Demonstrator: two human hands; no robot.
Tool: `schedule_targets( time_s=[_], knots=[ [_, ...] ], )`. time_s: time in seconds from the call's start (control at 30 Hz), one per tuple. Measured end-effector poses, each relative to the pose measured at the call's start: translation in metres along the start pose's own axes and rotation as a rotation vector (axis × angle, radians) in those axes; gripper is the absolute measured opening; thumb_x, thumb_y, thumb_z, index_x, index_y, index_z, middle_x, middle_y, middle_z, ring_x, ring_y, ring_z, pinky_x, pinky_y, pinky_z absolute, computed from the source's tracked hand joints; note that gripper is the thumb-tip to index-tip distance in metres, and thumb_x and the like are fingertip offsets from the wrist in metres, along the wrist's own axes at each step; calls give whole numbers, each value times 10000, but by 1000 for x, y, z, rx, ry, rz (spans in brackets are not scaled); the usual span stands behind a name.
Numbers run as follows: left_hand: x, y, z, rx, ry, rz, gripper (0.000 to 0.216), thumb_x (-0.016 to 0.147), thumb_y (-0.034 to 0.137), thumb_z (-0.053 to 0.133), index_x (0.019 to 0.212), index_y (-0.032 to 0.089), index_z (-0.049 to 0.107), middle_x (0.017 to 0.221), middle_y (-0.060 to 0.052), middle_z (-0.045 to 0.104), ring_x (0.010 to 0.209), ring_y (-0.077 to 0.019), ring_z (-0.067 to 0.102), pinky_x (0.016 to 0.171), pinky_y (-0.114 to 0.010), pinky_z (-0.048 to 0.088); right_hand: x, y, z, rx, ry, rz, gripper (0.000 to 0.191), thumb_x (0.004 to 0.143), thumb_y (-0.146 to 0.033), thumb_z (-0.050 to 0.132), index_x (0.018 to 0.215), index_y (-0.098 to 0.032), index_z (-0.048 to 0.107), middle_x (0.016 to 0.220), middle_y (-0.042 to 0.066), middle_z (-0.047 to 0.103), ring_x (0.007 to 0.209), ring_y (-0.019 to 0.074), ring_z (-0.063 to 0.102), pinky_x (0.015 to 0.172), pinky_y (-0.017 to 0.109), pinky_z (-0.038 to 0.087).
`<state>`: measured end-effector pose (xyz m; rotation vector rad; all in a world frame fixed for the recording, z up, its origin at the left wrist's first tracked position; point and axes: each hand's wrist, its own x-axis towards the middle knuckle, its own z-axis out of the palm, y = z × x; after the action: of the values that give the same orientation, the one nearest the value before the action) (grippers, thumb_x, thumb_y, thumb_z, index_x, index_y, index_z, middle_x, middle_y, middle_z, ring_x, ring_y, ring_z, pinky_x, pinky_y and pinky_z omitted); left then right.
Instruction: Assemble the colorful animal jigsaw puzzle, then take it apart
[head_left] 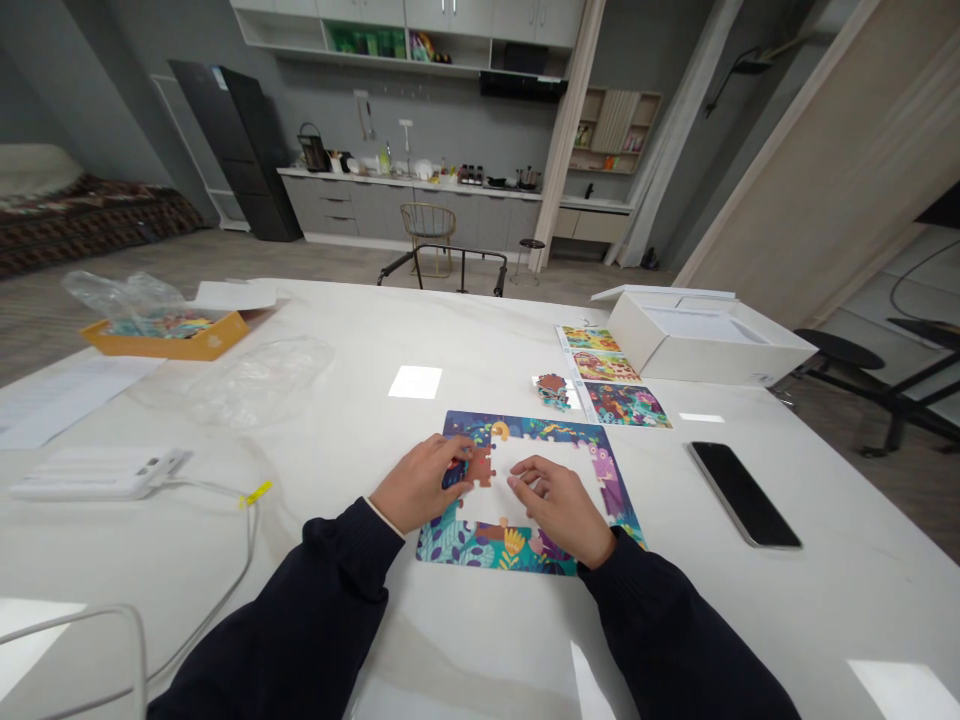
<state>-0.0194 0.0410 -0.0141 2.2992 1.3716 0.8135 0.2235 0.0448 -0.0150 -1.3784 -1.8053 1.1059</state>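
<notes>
A jigsaw puzzle (457,550) with a colourful border lies flat on the white table in front of me, with a bare white area in its middle. My left hand (421,483) is at its left side, thumb and fingers bent around a brown puzzle piece (481,466) beside the left border. Over the white middle, my right hand (566,508) hovers with loosely curled fingers, a little apart, and nothing visible between them. Beyond the puzzle sits a small pile of loose puzzle pieces (553,390). A picture sheet (606,366) with several printed scenes lies behind and to the right.
A phone (744,494) lies to the right, and an open white box (705,335) stands behind it. At left are a power bank (97,473) with a cable, a clear plastic bag (262,380) and an orange tray (165,340) of pieces.
</notes>
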Motion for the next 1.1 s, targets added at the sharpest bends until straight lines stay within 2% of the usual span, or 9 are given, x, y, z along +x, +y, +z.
schedule_targets(
  time_s=[0.1, 0.27, 0.37, 0.57, 0.8, 0.93, 1.1],
  knots=[
    [0, 1, 2, -4, 22, -26, 550, 790, 138, 801, 1276, 210, 555, 1108, -60, 694, 1055, -257, 659, 916, -391, 558, -1, -1, 0, 1, -6, 1, 213, 903, -411, 629, 959, -209, 665, 746, 10, 674, 559, 153, 624, 513, 269, 508],
    [1, 4, -1, 5, 38, 43, 304, 857, 167, 724, 1144, 217, 633, 1069, -47, 702, 1024, -237, 661, 904, -369, 556, -1, 0, -1, -7, -18, -3, 210, 911, -404, 621, 971, -208, 666, 763, 11, 678, 559, 151, 624, 516, 271, 499],
    [1, 5, -3, 11, 41, 62, 238, 884, 200, 705, 1117, 221, 664, 1030, -45, 718, 990, -233, 656, 890, -368, 550, -1, 1, -1, -12, -20, -3, 210, 914, -406, 620, 975, -210, 665, 762, 10, 680, 556, 152, 623, 512, 269, 490],
    [0, 2, 1, 23, 30, 53, 319, 897, 183, 701, 1210, 236, 665, 1041, -45, 724, 965, -224, 633, 871, -361, 538, -1, 1, -1, -26, -22, -11, 206, 917, -397, 618, 974, -204, 665, 752, 6, 682, 545, 146, 620, 535, 274, 482],
    [1, 1, -1, 60, -8, 128, 107, 898, 174, 690, 950, 216, 774, 1131, -78, 723, 1080, -252, 629, 969, -412, 527, -1, -1, -1, -37, -21, -5, 206, 909, -387, 617, 969, -196, 667, 752, 4, 680, 544, 141, 616, 532, 269, 469],
    [2, 3, -4, 86, -29, 129, 116, 889, 171, 699, 950, 216, 788, 1177, -78, 723, 1088, -264, 626, 975, -430, 527, 0, 0, -1, -38, -15, -16, 206, 905, -390, 626, 967, -198, 669, 750, 5, 679, 551, 143, 615, 542, 272, 469],
    [3, 4, -5, 102, -65, 149, 129, 906, 154, 677, 968, 216, 772, 1098, -54, 759, 1013, -250, 631, 931, -413, 522, 0, 0, 0, -36, -19, -14, 216, 910, -397, 617, 973, -197, 669, 743, 3, 674, 547, 143, 609, 542, 274, 465]
  ],
)
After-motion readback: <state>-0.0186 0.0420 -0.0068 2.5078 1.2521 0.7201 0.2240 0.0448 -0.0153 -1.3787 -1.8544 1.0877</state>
